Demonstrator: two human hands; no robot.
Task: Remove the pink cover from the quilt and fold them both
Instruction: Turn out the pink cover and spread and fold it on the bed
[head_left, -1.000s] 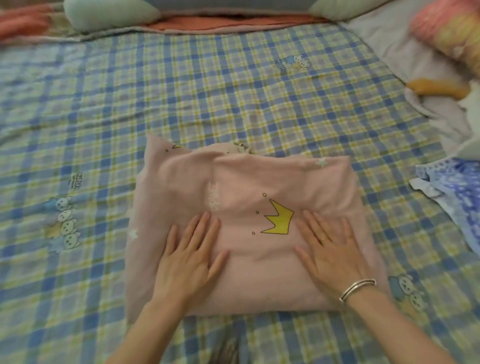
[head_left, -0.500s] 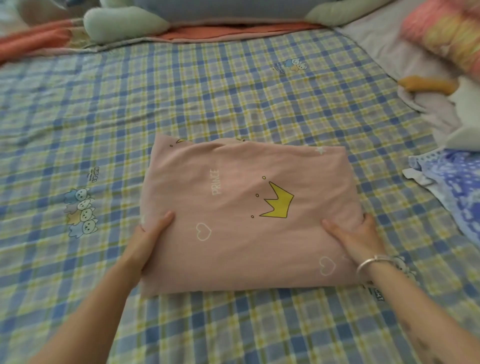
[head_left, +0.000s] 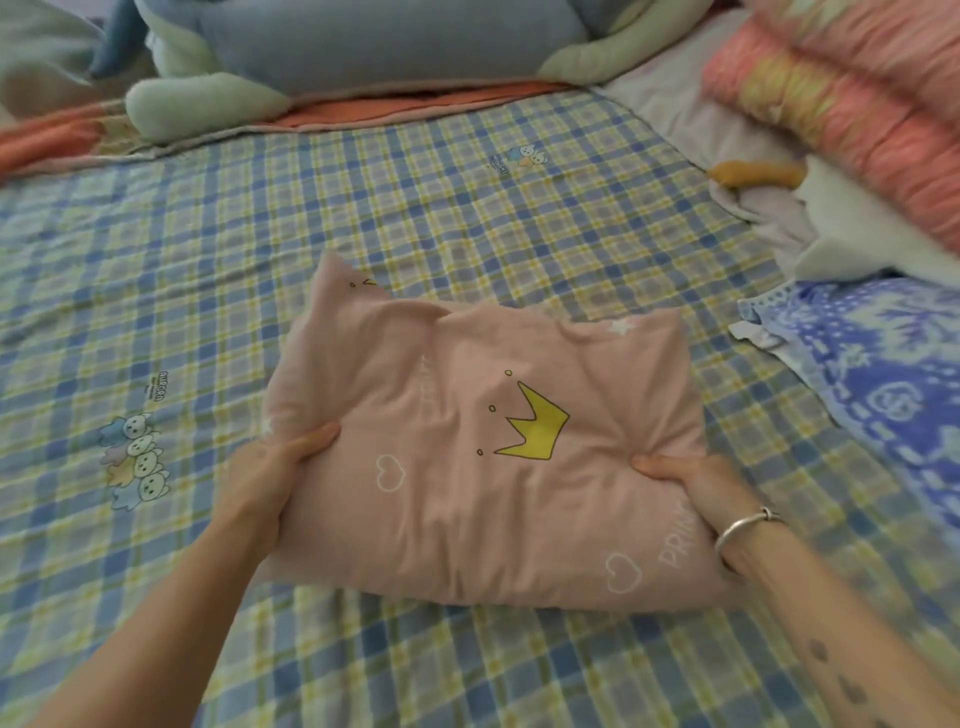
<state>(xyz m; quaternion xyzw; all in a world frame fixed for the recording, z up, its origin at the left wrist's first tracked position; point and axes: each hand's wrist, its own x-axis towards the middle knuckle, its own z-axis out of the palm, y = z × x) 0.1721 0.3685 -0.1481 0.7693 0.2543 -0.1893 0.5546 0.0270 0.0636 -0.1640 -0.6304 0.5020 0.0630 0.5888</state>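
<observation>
The pink cover (head_left: 467, 493) is folded into a thick rectangle with a yellow crown print and white hearts, raised a little above the plaid bed sheet (head_left: 363, 218). My left hand (head_left: 265, 478) grips its left edge, thumb on top and fingers underneath. My right hand (head_left: 696, 493), with a silver bangle on the wrist, grips the right edge the same way. A blue and white patterned quilt (head_left: 883, 379) lies at the right edge of the bed.
A large blue and pale green plush toy (head_left: 363, 47) lies along the head of the bed. Pink and yellow fuzzy bedding (head_left: 857, 114) and white cloth (head_left: 852, 228) are piled at the far right. An orange sheet edge (head_left: 415, 104) shows under the plush.
My hands went from pressing flat on top of the folded cover to gripping its left and right edges. The bundle has since lifted off the sheet and creased in the middle.
</observation>
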